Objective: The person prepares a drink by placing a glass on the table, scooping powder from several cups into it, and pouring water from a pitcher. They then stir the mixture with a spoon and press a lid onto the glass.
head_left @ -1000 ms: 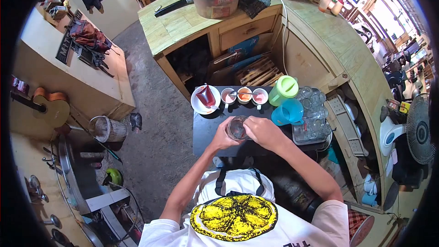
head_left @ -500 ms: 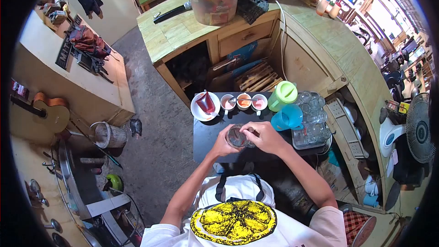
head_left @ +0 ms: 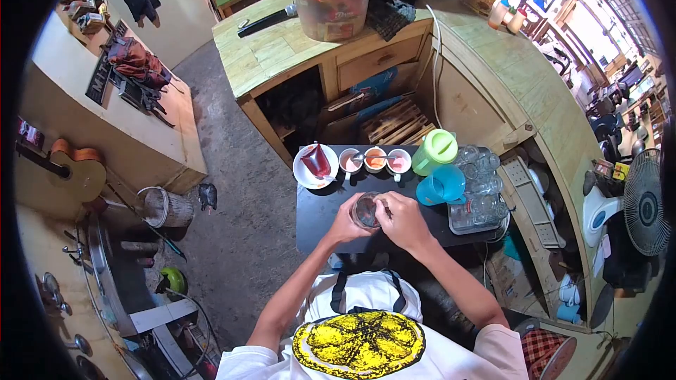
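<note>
Head view shows a person's two bare hands in front of the body, over a dark table (head_left: 313, 222). The left hand (head_left: 344, 221) is wrapped around the side of a clear drinking glass (head_left: 365, 212), holding it near the table's front edge, with its mouth facing up toward the camera. The right hand (head_left: 401, 218) sits at the opposite side of that mouth, fingers curled in at the rim; whether they pinch something thin or only touch the glass, I cannot tell. What lies inside is too small to make out. Behind the hands, a row runs along the table's far edge: a white dish (head_left: 302, 175) bearing a red packet (head_left: 316, 160), then three white cups (head_left: 350, 162) with pinkish or orange contents. A spoon (head_left: 381, 156) rests across the middle cup, spanning toward both neighbours. To the right of the cups stands a green lidded pitcher (head_left: 435, 153), and just in front of it a blue pitcher (head_left: 441, 186). Beside these, clear upturned-looking glassware (head_left: 486, 205) crowds a tray (head_left: 461, 226) at the table's right end. Beyond, a wooden cabinet (head_left: 257, 70) carries a pink-lidded tub (head_left: 328, 7).
</note>
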`<state>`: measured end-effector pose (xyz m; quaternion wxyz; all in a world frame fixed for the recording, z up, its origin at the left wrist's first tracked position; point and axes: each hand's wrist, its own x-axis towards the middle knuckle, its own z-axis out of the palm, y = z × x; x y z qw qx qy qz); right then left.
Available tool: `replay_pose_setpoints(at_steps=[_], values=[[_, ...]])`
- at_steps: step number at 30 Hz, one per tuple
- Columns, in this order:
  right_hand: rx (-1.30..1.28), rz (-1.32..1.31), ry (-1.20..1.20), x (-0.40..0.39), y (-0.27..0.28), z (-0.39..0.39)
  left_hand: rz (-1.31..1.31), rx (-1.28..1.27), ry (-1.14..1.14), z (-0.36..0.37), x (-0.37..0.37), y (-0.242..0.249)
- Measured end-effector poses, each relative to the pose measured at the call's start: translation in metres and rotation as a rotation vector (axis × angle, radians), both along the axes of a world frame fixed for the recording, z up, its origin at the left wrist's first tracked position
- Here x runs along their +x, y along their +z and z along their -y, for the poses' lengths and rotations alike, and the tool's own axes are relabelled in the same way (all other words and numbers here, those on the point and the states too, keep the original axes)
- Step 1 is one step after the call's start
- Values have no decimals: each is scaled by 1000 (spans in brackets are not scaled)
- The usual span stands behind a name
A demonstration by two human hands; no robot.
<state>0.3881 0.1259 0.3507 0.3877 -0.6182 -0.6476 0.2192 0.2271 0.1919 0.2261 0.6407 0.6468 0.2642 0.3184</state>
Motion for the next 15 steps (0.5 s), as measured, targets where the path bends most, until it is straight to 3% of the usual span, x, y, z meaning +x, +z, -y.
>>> replay_pose_setpoints(at_steps=[3, 9, 13, 15], values=[[-45, -154, 30, -6, 3, -1, 34, -29, -20, 0, 1, 3], [-267, -238, 427, 35, 20, -12, -38, 3, -98, -4, -5, -2], [-307, -140, 586, 50, 34, -26, -28, -57, -153, -2, -4, 2], [-201, -40, 635, 49, 29, -29, -41, -61, -190, -2, -4, -1]])
